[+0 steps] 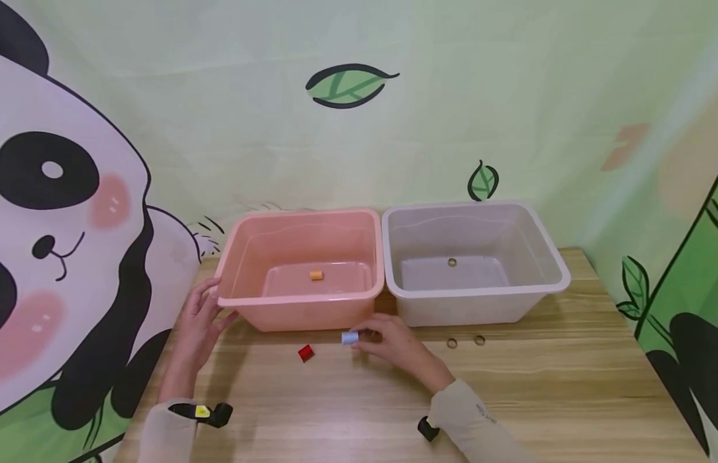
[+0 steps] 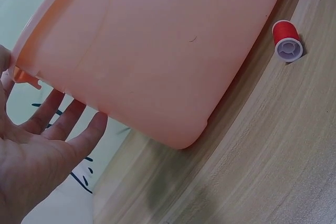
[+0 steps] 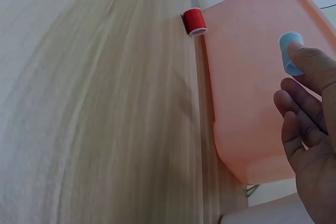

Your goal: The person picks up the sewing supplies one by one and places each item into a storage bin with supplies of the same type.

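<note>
My right hand (image 1: pixel 388 337) pinches a light blue thread spool (image 3: pixel 290 51) between thumb and finger, just in front of the pink basin (image 1: pixel 312 315). The other fingers of that hand are loosely bent below it. At the basin's left end, my left hand (image 2: pixel 37 161) holds the rim, with several fingers against the side wall; their tips are partly hidden. On the table in front of the basin lies a red thread spool (image 2: pixel 286 40). An orange spool (image 1: pixel 316 275) lies on the floor of the pink basin.
A grey basin (image 1: pixel 457 308) stands beside the pink one on the right, with a small ring (image 1: pixel 452 262) inside it. Two similar rings, one (image 1: pixel 451 343) left of the other (image 1: pixel 479 340), lie on the wooden table (image 1: pixel 347 411) before it. A printed cloth (image 1: pixel 231 141) hangs behind.
</note>
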A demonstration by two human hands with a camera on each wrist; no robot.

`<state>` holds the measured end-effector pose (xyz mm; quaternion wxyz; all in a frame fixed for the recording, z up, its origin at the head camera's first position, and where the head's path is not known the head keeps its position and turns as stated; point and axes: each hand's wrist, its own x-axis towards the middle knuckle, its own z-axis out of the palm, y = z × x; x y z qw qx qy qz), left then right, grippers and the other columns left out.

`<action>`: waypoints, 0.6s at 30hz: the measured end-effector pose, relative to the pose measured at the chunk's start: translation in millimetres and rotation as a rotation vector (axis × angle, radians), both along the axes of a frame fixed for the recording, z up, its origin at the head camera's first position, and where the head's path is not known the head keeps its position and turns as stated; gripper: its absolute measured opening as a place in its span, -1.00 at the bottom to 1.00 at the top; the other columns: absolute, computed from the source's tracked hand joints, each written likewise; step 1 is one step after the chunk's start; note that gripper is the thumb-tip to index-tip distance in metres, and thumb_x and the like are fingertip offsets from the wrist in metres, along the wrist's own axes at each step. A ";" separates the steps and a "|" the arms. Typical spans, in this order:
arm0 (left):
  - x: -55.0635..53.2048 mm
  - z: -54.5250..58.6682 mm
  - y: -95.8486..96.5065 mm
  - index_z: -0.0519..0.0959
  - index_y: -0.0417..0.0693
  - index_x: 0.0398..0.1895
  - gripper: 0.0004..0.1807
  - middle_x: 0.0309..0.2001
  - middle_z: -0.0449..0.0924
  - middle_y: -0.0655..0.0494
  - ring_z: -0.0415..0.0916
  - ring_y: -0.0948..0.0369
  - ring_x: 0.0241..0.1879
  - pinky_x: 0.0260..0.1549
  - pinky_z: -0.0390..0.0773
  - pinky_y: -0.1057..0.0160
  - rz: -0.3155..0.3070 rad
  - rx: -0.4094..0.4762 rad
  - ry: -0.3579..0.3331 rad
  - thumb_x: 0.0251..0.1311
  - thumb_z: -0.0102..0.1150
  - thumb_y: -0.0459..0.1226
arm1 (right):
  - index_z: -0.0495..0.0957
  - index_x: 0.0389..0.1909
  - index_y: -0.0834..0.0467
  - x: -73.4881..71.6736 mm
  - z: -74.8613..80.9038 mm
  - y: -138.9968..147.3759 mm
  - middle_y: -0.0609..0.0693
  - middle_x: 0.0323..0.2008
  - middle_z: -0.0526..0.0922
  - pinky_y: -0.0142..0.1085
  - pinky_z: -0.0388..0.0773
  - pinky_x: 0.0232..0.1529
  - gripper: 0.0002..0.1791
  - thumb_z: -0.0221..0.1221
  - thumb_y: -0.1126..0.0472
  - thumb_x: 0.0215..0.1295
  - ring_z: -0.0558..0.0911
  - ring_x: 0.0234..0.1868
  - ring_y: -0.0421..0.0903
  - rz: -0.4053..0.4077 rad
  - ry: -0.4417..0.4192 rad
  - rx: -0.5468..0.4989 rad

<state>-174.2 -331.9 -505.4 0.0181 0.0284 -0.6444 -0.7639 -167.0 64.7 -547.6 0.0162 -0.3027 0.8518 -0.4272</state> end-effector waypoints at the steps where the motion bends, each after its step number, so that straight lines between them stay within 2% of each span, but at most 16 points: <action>1: 0.2 0.1 0.2 0.25 0.14 0.46 -0.52 0.45 0.19 0.02 0.39 0.14 0.30 0.05 0.63 0.23 0.002 -0.002 0.001 0.55 -0.03 -0.08 | 0.72 -0.02 0.06 -0.1 0.9 1.1 -0.13 -0.12 0.67 -0.30 0.64 -0.08 -0.73 0.41 0.12 0.28 0.59 -0.15 -0.21 -0.001 -0.003 0.007; 6: 1.7 -1.3 0.8 0.26 0.12 0.45 -0.54 0.40 0.26 0.05 0.43 0.16 0.27 0.05 0.63 0.21 -0.003 0.005 0.017 0.56 -0.04 -0.11 | 0.71 -0.01 0.07 1.9 4.0 5.8 -0.09 -0.12 0.66 -0.23 0.65 -0.09 -0.71 0.40 0.09 0.29 0.60 -0.14 -0.14 -0.004 -0.026 0.007; 14: -0.5 0.9 1.9 0.25 0.13 0.46 -0.51 0.43 0.21 0.01 0.41 0.15 0.28 0.05 0.63 0.22 0.002 0.000 -0.001 0.55 -0.02 -0.08 | 0.71 -0.01 0.10 4.3 7.1 9.6 0.06 -0.11 0.66 -0.14 0.67 -0.12 -0.70 0.40 0.12 0.28 0.63 -0.14 0.01 0.005 -0.012 -0.035; 18: -0.3 1.6 2.9 0.26 0.15 0.46 -0.50 0.44 0.20 0.01 0.41 0.16 0.28 0.03 0.64 0.24 0.014 -0.005 -0.016 0.54 0.00 -0.07 | 0.71 -0.01 0.12 4.3 10.4 10.9 0.07 -0.11 0.66 -0.11 0.67 -0.12 -0.70 0.40 0.12 0.28 0.65 -0.14 0.03 0.018 0.002 -0.042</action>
